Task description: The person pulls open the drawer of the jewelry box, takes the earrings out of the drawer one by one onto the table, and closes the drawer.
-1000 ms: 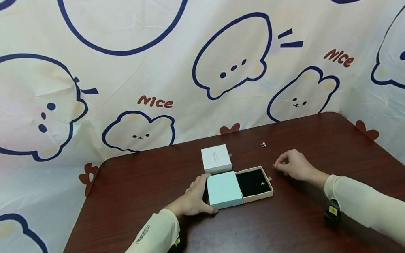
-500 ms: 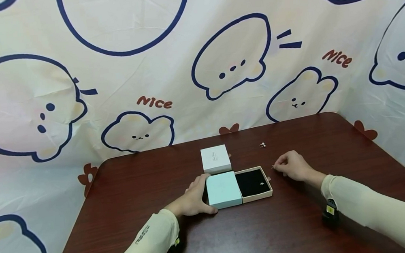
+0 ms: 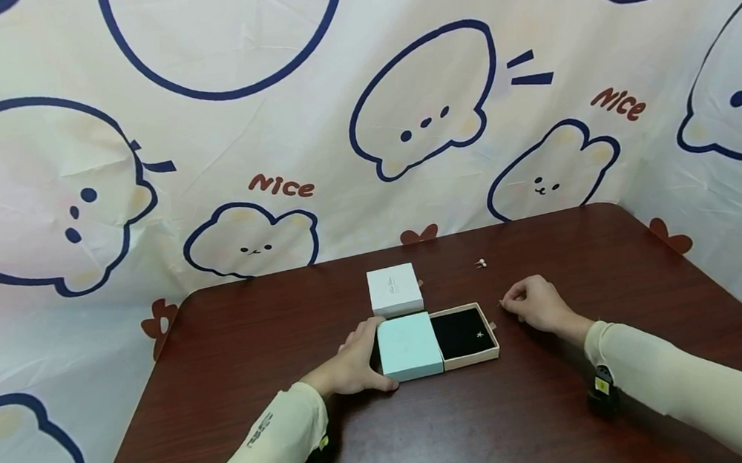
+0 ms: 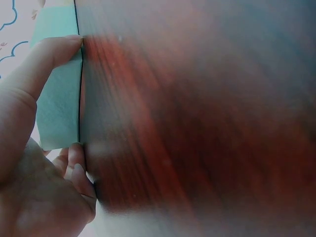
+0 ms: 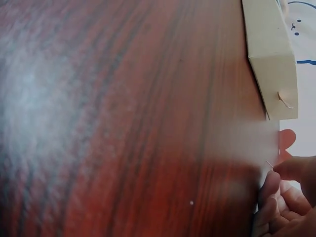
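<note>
My left hand [image 3: 357, 363] grips the left end of a light-blue jewelry box [image 3: 410, 345], thumb along its front side and fingers at the far side. Its cream drawer [image 3: 474, 362] is pulled out to the right. A tiny star-shaped earring [image 3: 480, 334] sits on the black pad [image 3: 456, 333] inside. Just right of the drawer, low over the table, my right hand [image 3: 539, 302] pinches a small earring between thumb and forefinger. Only its thin post [image 5: 269, 164] shows clearly in the right wrist view; the rest is hidden by the fingertips.
Behind the blue box stands a white box [image 3: 395, 289] with printed lettering. A pair of small pale earrings [image 3: 481, 263] lies farther back on the brown table [image 3: 444, 433]. A patterned cloth [image 3: 255, 146] hangs along the table's far side.
</note>
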`<state>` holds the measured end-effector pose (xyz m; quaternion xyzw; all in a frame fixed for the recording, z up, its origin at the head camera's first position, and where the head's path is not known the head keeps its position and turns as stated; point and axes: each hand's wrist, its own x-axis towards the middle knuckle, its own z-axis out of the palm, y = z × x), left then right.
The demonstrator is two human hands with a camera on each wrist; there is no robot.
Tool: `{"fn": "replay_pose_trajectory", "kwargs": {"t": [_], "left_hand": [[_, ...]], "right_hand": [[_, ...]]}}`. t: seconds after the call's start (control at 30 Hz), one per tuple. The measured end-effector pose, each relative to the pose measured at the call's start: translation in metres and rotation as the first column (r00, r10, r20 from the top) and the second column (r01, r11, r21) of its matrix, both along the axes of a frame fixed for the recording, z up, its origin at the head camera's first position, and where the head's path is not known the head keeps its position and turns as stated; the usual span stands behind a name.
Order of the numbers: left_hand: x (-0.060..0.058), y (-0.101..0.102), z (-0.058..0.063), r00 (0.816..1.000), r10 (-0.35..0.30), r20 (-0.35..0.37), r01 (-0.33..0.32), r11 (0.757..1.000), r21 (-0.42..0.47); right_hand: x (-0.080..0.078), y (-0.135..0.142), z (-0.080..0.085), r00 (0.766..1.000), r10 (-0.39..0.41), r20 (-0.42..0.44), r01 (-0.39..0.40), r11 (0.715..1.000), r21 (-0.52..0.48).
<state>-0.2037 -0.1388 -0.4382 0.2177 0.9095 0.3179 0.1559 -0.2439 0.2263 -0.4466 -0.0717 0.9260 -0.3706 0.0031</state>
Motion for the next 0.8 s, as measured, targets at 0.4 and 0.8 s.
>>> {"fn": "replay_pose_trajectory", "kwargs": {"t": [0.4, 0.8], "left_hand": [[-0.0004, -0.0005, 0.0005, 1.000, -0.004, -0.002, 0.004, 1.000, 0.001], [0.0001, -0.0009, 0.0005, 1.000, -0.007, 0.006, 0.007, 1.000, 0.010]], "right_hand": [[0.0017, -0.0011, 0.0002, 1.000, -0.007, -0.018, 0.008, 1.000, 0.014], [0.0028, -0.0029, -0.0017, 0.999, -0.005, -0.040, 0.006, 1.000, 0.024]]}}
